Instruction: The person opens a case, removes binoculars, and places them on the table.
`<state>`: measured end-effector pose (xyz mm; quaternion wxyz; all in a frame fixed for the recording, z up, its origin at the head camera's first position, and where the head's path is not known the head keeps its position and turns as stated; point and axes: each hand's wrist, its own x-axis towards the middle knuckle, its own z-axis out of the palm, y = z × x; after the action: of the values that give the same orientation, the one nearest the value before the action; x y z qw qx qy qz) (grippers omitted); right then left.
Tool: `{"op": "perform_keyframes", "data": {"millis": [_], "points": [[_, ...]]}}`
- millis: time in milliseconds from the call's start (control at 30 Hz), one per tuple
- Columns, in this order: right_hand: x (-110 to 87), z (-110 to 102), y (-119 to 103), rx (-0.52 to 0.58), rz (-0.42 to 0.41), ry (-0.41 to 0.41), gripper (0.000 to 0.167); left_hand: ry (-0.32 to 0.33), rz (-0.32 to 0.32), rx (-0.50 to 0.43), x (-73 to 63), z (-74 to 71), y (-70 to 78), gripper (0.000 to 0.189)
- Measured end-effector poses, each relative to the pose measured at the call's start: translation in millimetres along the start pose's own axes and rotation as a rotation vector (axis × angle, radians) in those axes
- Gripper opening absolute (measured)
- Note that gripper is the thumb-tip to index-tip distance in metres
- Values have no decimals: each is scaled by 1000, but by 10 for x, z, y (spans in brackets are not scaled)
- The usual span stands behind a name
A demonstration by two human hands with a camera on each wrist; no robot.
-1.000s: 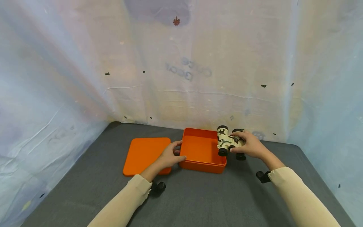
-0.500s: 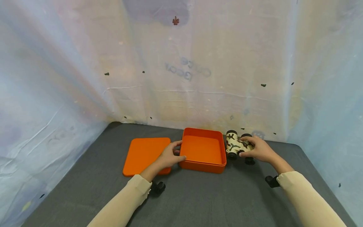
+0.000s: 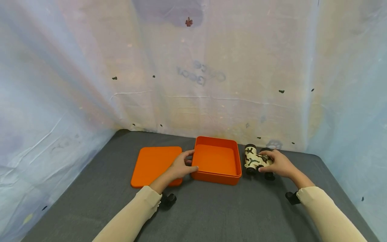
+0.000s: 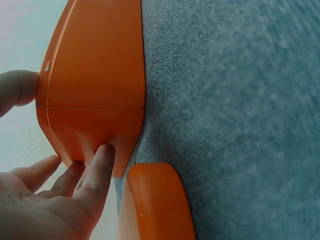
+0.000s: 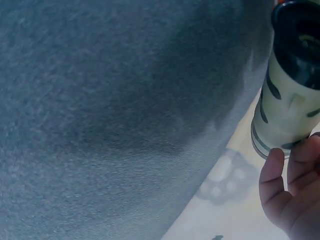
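Observation:
An orange box (image 3: 216, 159), lidless with nothing visible inside, sits on the grey surface. My left hand (image 3: 180, 165) holds it at its left side. In the left wrist view the thumb (image 4: 17, 90) touches the box's rim, and several fingertips press against its side wall. To the right of the box, my right hand (image 3: 278, 164) grips toy binoculars (image 3: 252, 158), cream with a dark camouflage pattern and black ends. One barrel (image 5: 290, 107) fills the edge of the right wrist view, fingers on its lower part. Whether the binoculars touch the surface, I cannot tell.
A flat orange lid (image 3: 155, 164) lies left of the box, partly behind my left hand. Grey cloth (image 3: 205, 211) covers the work surface. Pale printed sheeting (image 3: 187, 111) rises behind it and on both sides.
My right hand has carried the binoculars from above the box's right edge to the right and down, beside the box. The left hand and the box have stayed in place.

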<state>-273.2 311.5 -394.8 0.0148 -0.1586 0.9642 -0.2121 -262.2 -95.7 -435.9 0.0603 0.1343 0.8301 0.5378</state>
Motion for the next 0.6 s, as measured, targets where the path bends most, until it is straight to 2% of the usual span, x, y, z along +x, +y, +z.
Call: {"op": "perform_keyframes", "data": {"millis": [600], "points": [[35,131,127,28,16,-46,71,-12,5,1,-11,-11,19,73]]}}
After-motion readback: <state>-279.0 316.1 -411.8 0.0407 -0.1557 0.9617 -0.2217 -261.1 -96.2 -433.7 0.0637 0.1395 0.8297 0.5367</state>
